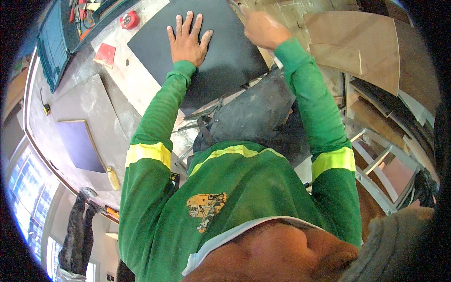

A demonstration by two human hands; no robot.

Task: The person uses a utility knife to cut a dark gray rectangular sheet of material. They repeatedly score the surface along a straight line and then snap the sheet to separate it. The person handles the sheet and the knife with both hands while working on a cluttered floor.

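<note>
My left hand (189, 41) lies flat with fingers spread on a large dark grey board (225, 61). The board rests on a pale, dusty sheet (123, 87). Beside the board's right edge, my right hand (264, 29) is closed, its outline slightly blurred. A thin greyish piece sticks out past its fingers toward the top of the view, but its kind does not show. Left of the dark board are a round red case (129, 19) and a small red rectangular piece (105, 55).
A teal toolbox (52, 49) with tools stands far left. Nearer lie a tape measure (46, 109), a purplish panel (81, 145) and a yellow bottle (112, 179). Brown sheets (361, 35) and a metal ladder (373, 162) occupy the right. Another person's legs (75, 235) show lower left.
</note>
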